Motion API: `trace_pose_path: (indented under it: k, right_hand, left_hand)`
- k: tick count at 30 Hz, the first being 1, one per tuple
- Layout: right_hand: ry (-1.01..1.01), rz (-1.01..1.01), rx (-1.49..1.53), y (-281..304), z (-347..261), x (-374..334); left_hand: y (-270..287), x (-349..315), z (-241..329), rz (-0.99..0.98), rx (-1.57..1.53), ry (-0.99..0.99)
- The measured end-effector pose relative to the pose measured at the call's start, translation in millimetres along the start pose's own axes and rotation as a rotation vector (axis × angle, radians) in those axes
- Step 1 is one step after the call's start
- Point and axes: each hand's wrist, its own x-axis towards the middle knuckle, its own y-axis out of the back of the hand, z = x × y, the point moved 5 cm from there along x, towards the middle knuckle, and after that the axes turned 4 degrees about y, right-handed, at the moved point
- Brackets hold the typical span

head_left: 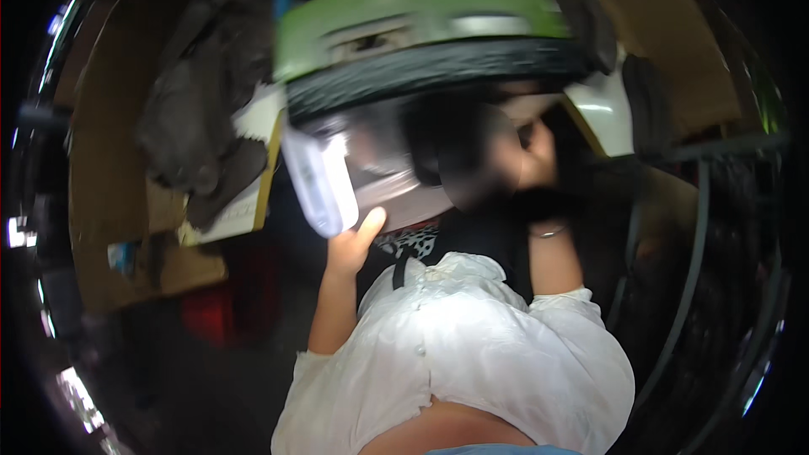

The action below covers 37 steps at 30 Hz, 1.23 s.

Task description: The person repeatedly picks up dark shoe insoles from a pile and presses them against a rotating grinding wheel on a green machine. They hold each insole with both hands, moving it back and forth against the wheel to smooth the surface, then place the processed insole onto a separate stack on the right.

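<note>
A green machine head (421, 13), shaped like a sewing machine's, fills the upper middle and is smeared by motion. Under its dark lower rim lies a shiny, light work plate (413, 202). My left hand (356, 240) is at the plate's near left edge, thumb up against it. A glowing white lamp (324, 181) hides its other fingers. To the right, my right hand (535, 156) is blurred beside a dark, soft-looking piece (459, 147). Whether it grips that piece does not show.
Grey-brown cloth pieces (202, 109) heap at the left, by a cardboard sheet (105, 160). A white board with a yellow edge (253, 173) sits left of the machine. Grey metal bars (695, 227) curve down the right side. Something red (215, 312) is low at left.
</note>
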Motion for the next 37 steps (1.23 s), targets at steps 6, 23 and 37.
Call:
trace_pose_path:
  k: [6, 23, 37]
  right_hand:
    - [0.087, -0.124, -0.202, -49.0, 57.7, -50.9]
    - [-0.051, 0.337, -0.976, 230.9, -26.3, 166.5]
    - [-0.113, 0.282, -0.110, 309.0, -12.3, 176.1]
  left_hand:
    - [-67.8, -2.9, -2.5, -0.092, 0.747, -0.234]
    - [-70.5, -3.4, -33.0, -0.149, 0.536, -0.039]
    - [-302.4, 252.4, -21.1, -0.392, -0.263, 0.263]
